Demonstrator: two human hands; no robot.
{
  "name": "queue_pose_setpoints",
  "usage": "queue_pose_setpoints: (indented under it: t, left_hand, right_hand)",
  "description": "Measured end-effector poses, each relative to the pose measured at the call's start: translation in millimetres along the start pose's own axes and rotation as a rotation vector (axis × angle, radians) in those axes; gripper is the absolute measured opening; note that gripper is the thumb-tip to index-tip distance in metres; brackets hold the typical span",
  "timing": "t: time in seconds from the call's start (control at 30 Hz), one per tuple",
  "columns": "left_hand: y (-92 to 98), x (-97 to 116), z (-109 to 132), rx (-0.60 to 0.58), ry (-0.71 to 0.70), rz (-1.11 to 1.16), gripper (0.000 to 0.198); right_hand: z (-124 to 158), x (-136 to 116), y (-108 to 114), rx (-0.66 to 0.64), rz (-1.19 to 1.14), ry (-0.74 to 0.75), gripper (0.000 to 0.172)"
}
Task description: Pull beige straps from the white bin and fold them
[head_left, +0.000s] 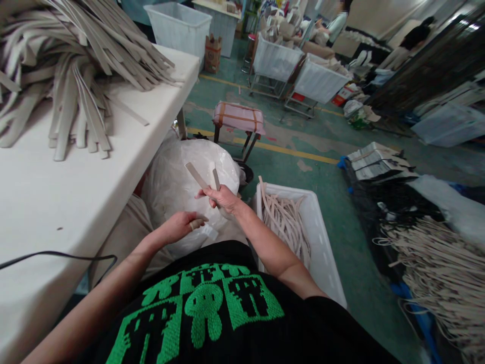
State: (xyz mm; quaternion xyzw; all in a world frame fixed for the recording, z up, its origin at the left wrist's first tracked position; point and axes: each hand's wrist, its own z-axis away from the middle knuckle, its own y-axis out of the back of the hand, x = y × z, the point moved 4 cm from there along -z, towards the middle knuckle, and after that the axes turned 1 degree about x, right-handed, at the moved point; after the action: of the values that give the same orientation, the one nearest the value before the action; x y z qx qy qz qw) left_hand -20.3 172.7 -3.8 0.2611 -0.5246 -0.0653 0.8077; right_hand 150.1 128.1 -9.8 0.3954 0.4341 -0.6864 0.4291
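My right hand (223, 198) is closed around beige fabric strips (196, 175), whose flat ends stick up above the fingers. Just below and to the left, my left hand (186, 226) has its fingers loosely stretched out and holds nothing that I can see; a tan band wraps one finger. Under both hands bulges a large white plastic bag (174, 177). To the right of my right forearm, a white bin (322, 237) contains a tangle of long, thin beige strips (284, 217).
Left of me, a white-topped table (125, 177) carries a heap of beige strips (76, 65) and a black cable (56, 254). Ahead stands a stool with a pink padded top (238, 117). On the floor at right lie bundled strips (443, 273). Wheeled bins (278, 60) and two people are farther back.
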Motion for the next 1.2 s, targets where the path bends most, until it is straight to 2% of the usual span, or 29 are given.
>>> queue_pose_setpoints:
  t: [0.1,0.2,0.43,0.53,0.63,0.7,0.77,0.83,0.93,1.07,1.2]
  left_hand:
    - [2.7,-2.5,-2.0,0.102,0.032,0.086,0.046]
    - [5.6,-2.2,-6.2,0.165,0.091,0.239,0.044]
    - [2.0,3.2,-20.0,0.176,0.15,0.454,0.037]
    - [0.8,4.5,-25.1,0.228,0.217,0.689,0.034]
    - [2.1,8.0,-30.4,0.32,0.317,0.993,0.03]
    - [4.1,11.1,-34.1,0.398,0.376,1.153,0.025]
    - [5.0,13.8,-38.4,0.448,0.419,1.25,0.023]
    - [4.2,14.9,-42.6,0.48,0.45,1.296,0.023]
    - [0.7,15.8,-47.9,0.505,0.442,1.325,0.02]
    - [-5.4,20.7,-49.2,0.496,0.453,1.323,0.017]
    - [-6.8,28.4,-46.5,0.495,0.48,1.325,0.024]
  right_hand:
    - [4.1,-16.7,-1.6,0.045,0.164,0.126,0.027]
    - [9.6,-25.8,-2.6,0.088,0.259,0.168,0.033]
    - [19.5,-30.4,-4.1,0.144,0.3,0.191,0.04]
    - [26.7,-33.2,4.7,0.2,0.298,0.199,0.042]
    - [45.6,-35.1,20.4,0.302,0.322,0.249,0.047]
    - [64.5,-30.3,26.9,0.301,0.345,0.255,0.051]
    - [85.2,-18.4,27.3,0.24,0.352,0.203,0.052]
    - [104.3,-2.4,23.3,0.186,0.356,0.121,0.051]
    - [123.3,17.6,15.9,0.18,0.393,0.047,0.045]
    - [126.5,27.7,11.6,0.223,0.465,0.016,0.034]
    - [122.1,28.4,12.2,0.261,0.533,-0.02,0.027]
